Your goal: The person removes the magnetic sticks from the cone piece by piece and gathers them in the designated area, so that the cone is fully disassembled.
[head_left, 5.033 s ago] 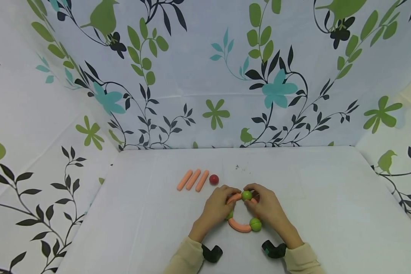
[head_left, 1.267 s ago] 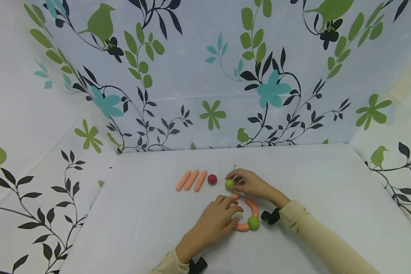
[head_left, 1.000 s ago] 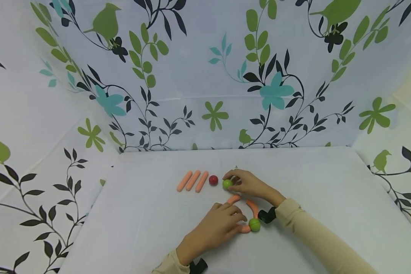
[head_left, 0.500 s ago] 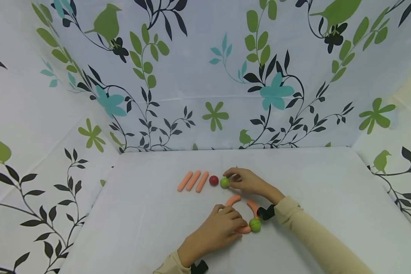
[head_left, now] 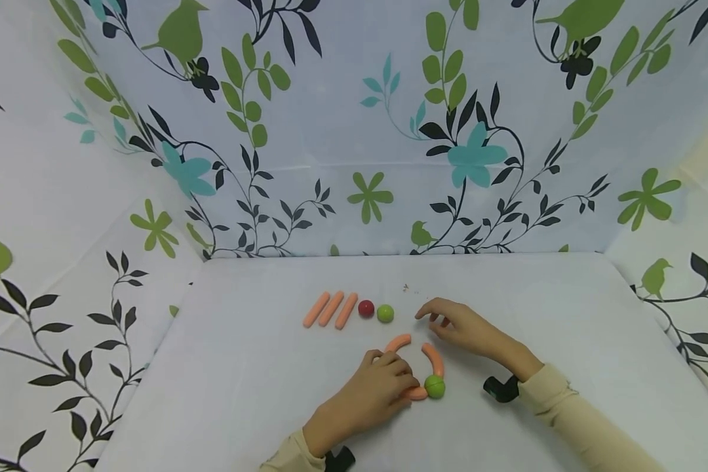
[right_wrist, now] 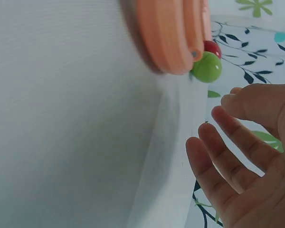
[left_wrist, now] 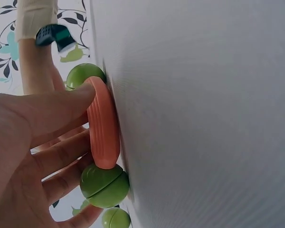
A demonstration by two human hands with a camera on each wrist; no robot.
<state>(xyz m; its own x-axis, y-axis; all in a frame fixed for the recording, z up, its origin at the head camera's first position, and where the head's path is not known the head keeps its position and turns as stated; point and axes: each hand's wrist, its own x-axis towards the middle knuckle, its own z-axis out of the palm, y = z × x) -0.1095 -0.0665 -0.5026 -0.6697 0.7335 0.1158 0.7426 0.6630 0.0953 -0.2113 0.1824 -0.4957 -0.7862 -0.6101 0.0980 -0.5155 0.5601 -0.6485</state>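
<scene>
My left hand (head_left: 368,390) holds the lower curved orange stick (left_wrist: 103,128), thumb on the near side and fingers behind. One green ball (left_wrist: 104,185) sits at that stick's left end, hidden by my hand in the head view. At its right end is another grooved green ball (head_left: 434,387). Two more curved orange sticks, an upper left one (head_left: 398,342) and a right one (head_left: 433,360), form a ring with a gap at the top. My right hand (head_left: 472,331) hovers with loosely bent fingers, holding nothing. Left of it a green ball (head_left: 385,313) lies beside a red ball (head_left: 366,309).
Three straight orange sticks (head_left: 332,310) lie slanted in a row left of the red ball. A white cloth covers the table (head_left: 259,393). Behind it hangs a patterned curtain (head_left: 318,131). Each wrist bears a dark camera, such as the right one (head_left: 501,389).
The right hand has taken a green ball from the ring's top, set it beside the red ball, let go and drawn back right. The left hand has shifted down to the lower stick.
</scene>
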